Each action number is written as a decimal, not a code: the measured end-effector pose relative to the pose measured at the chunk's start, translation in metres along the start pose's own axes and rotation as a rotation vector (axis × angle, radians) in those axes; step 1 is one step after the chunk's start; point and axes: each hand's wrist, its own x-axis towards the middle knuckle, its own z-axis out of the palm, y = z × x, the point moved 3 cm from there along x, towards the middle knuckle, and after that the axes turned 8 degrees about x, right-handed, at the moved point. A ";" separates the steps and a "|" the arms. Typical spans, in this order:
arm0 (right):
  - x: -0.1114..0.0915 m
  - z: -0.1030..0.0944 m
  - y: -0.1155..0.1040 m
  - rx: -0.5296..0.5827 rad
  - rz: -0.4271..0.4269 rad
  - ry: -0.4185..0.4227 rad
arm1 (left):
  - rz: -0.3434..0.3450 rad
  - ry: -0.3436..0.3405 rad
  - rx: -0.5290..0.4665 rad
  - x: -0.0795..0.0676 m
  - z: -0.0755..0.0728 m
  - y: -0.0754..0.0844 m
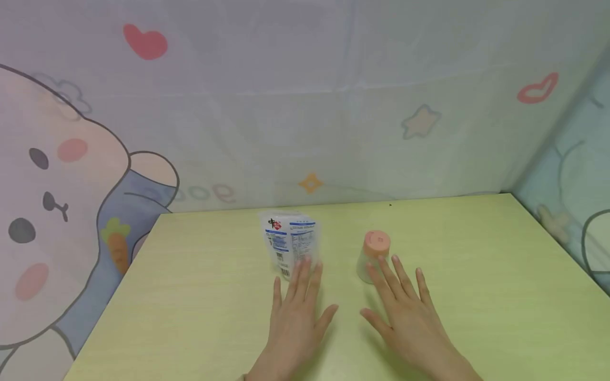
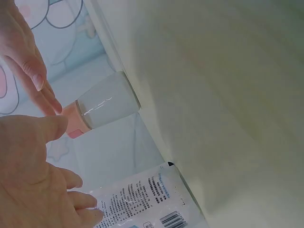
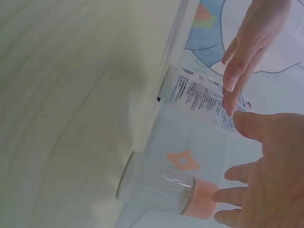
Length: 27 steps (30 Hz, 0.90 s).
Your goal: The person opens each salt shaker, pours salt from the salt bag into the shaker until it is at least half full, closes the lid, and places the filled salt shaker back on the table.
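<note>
- Your left hand (image 1: 295, 320): fingers straight and spread, holding nothing.
- White pouch (image 1: 289, 239), at that hand's 12 o'clock: black "中" beside a red emblem (image 1: 277, 225), blue bands, barcode (image 1: 285, 272); fine print too small to read.
- Your right hand (image 1: 405, 320): fingers likewise spread, holding nothing.
- Clear jar (image 1: 365, 267) with pink lid (image 1: 377, 243), at that hand's 11 o'clock: lid marking unreadable.

We see a pale yellow-green worktop (image 1: 200, 307) with a light cloth backdrop (image 1: 267, 137) behind it. Printed on that cloth, we find a pink-cheeked cartoon animal (image 1: 62, 180) at far left, a carrot (image 1: 118, 246) on its blue clothing, a solid red heart (image 1: 146, 43), a peach star (image 1: 421, 122) and an orange four-pointed star (image 1: 311, 183).
</note>
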 end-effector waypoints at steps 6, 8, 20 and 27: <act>0.004 -0.003 0.001 -0.004 -0.004 0.015 | 0.014 0.002 -0.013 0.006 0.000 0.002; 0.005 -0.005 0.001 -0.006 -0.011 0.033 | 0.021 0.005 -0.013 0.008 0.000 0.003; 0.013 -0.013 0.000 -0.003 -0.034 0.108 | 0.047 -0.018 -0.036 0.021 0.001 0.010; 0.020 -0.018 0.003 0.009 -0.031 0.104 | 0.084 -0.007 -0.006 0.028 0.004 0.017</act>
